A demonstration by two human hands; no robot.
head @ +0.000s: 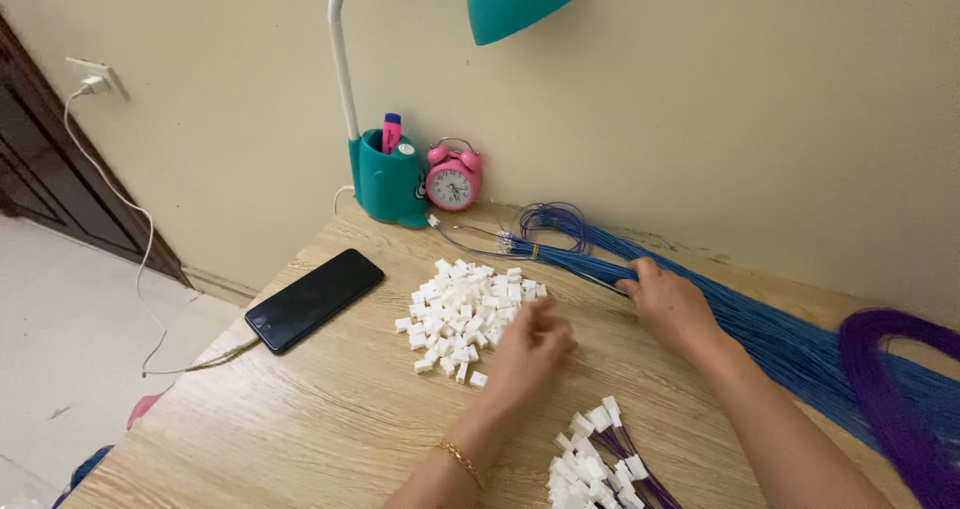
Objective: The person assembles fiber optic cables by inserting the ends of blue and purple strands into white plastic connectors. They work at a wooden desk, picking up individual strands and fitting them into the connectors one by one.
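Left hand: the left hand (528,354) reaches into the near edge of the pile of white plastic connector housings (466,314); it is blurred, fingers curled, and I cannot tell whether a housing is pinched between them.
Right hand: the right hand (672,304) lies on the bundle of blue wires (770,329), fingers bent over the strands near their terminal ends, pressing or gripping them.
Finished pieces: a cluster of white housings already on purple wires (592,464) lies at the near edge of the desk (330,409), just beside the left forearm.
Other things: a black phone (314,298) on its cable, a teal desk lamp (400,169), a pink alarm clock (453,178), a purple wire loop (890,389) at far right.
Risk: a sweep of the left wrist could likely scatter loose housings toward the phone or off the left edge; the forearm could drag the finished cluster off the near edge; blue strands could snag.
Room: bare wood lies open at lower left; the wall closes the back.
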